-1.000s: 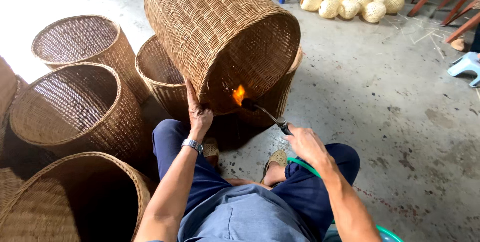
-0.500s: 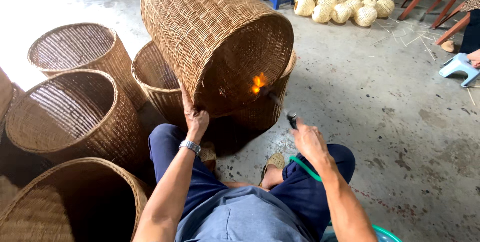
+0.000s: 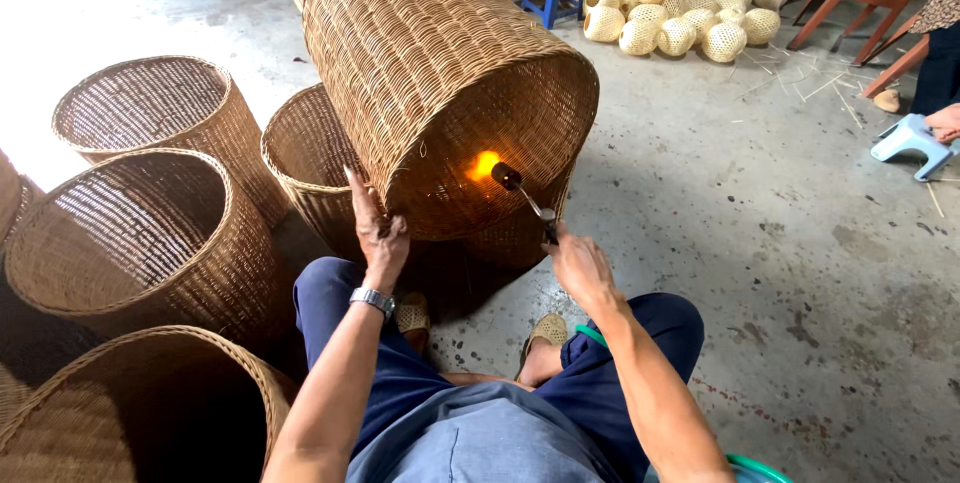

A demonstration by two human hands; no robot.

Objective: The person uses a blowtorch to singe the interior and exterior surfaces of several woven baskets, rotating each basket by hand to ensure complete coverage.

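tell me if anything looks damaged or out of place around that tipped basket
Nothing looks damaged. The big wicker basket is tilted, steadied at its rim by the left hand, while the right hand aims a torch whose flame plays on the weave. Loose straw litters the floor.

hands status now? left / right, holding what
Left hand: closed on the rim of the tilted woven basket.
Right hand: closed on the gas torch, flame lit.
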